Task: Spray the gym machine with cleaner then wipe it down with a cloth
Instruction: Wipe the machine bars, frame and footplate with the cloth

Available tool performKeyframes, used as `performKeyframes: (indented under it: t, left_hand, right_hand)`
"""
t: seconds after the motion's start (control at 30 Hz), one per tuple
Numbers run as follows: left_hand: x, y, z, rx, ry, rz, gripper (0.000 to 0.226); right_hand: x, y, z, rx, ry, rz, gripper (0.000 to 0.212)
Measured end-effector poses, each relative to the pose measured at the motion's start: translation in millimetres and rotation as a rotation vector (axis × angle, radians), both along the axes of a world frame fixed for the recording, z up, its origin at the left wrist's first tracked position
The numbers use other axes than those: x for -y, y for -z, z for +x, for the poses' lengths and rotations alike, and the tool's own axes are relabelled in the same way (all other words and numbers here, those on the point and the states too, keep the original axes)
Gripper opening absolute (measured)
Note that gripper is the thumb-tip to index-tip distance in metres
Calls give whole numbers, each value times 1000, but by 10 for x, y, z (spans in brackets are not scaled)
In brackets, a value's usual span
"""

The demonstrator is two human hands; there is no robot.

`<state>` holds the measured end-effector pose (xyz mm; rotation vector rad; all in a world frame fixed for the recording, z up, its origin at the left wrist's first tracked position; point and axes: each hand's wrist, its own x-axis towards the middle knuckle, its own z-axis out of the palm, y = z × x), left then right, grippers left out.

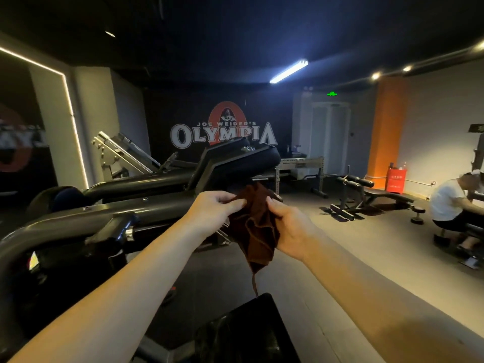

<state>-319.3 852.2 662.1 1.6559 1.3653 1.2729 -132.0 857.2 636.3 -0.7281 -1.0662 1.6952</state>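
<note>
A dark brown cloth hangs crumpled between both hands in the middle of the view. My left hand pinches its upper left edge and my right hand grips its right side. Just behind the cloth stands the gym machine: a black padded rest tilted upward on a dark grey tubular frame that runs off to the left. A black seat pad lies below my arms at the bottom. No spray bottle is visible.
A leg press sled stands behind the machine at the left. A black bench and a small dumbbell sit on the grey floor at the right. A person in a white shirt sits at the far right.
</note>
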Motion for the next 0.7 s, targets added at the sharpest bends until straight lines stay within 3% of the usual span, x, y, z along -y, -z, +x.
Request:
performKeyframes:
  t: [0.2, 0.33, 0.7]
  left_hand:
    - [-139, -178, 599, -28, -111, -13, 10]
    - [-224, -291, 892, -105, -158, 23, 15]
    - [-904, -530, 917, -580, -580, 451, 43]
  right_hand:
    - [-254, -172, 628, 31, -179, -15, 53]
    - [-438, -254, 885, 105, -193, 75, 35]
    - [-1093, -638, 1117, 43, 197, 175, 17]
